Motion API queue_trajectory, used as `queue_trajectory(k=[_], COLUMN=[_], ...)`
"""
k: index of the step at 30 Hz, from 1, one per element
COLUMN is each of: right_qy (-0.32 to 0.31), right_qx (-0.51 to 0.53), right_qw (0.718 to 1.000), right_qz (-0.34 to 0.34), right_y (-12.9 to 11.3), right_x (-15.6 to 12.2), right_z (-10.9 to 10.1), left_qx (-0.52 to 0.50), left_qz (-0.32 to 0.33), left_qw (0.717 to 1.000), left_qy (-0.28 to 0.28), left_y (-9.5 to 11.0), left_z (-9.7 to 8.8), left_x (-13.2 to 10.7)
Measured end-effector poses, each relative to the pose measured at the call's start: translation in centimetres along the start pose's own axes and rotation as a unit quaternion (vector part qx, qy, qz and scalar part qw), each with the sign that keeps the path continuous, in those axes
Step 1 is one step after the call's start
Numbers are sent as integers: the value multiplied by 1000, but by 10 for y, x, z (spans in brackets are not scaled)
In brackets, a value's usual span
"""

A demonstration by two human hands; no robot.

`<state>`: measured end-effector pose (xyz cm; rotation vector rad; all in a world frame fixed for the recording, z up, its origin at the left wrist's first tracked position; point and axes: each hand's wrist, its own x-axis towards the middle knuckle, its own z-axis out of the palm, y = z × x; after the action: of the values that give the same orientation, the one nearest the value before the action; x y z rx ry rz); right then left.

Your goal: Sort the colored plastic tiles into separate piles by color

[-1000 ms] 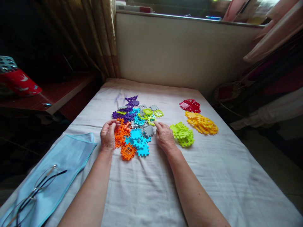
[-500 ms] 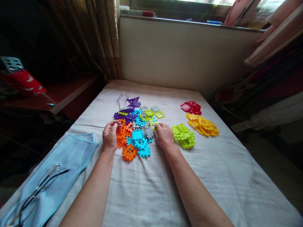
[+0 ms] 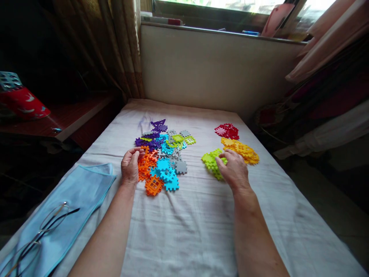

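Observation:
My left hand [image 3: 130,166] rests at the left edge of a mixed heap of flat, notched plastic interlocking tiles. Its fingers are loosely bent beside the orange tiles [image 3: 154,185], and I see nothing in it. My right hand [image 3: 234,169] is over the right side of the lime green tile pile [image 3: 212,161], thumb and fingers apart, partly hiding it. Blue tiles [image 3: 163,164], grey tiles [image 3: 181,167] and purple tiles [image 3: 150,143] make up the heap, with a few lime green tiles [image 3: 190,140] among them.
Yellow tiles [image 3: 248,152] and red tiles [image 3: 227,131] form separate piles at the right. Eyeglasses [image 3: 43,232] lie on a light blue cloth [image 3: 95,181] at the left of the white sheet [image 3: 184,231]. A red container [image 3: 27,104] stands on the side table.
My right hand has moved right, from the mixed heap to the lime green pile. A lime green tile by its fingers at the heap no longer shows there. My left hand has stayed put.

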<state>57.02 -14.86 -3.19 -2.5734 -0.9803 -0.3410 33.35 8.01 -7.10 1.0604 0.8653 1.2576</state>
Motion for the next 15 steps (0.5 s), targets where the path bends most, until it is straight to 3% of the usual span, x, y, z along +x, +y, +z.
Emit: queue_trajectory(k=[5, 12, 15], right_qy=[-35, -89, -79], right_qx=[-34, -46, -38], right_qw=[998, 994, 995], right_qz=[34, 42, 42], right_y=[20, 12, 10], right_x=[-7, -8, -8], right_z=[4, -1, -3], left_qx=[7, 4, 1], left_qz=[8, 4, 0], left_qw=[1000, 1000, 1000], left_qy=[-4, 0, 2], left_y=[0, -1, -1], left_z=[0, 0, 0], left_x=[0, 1, 1])
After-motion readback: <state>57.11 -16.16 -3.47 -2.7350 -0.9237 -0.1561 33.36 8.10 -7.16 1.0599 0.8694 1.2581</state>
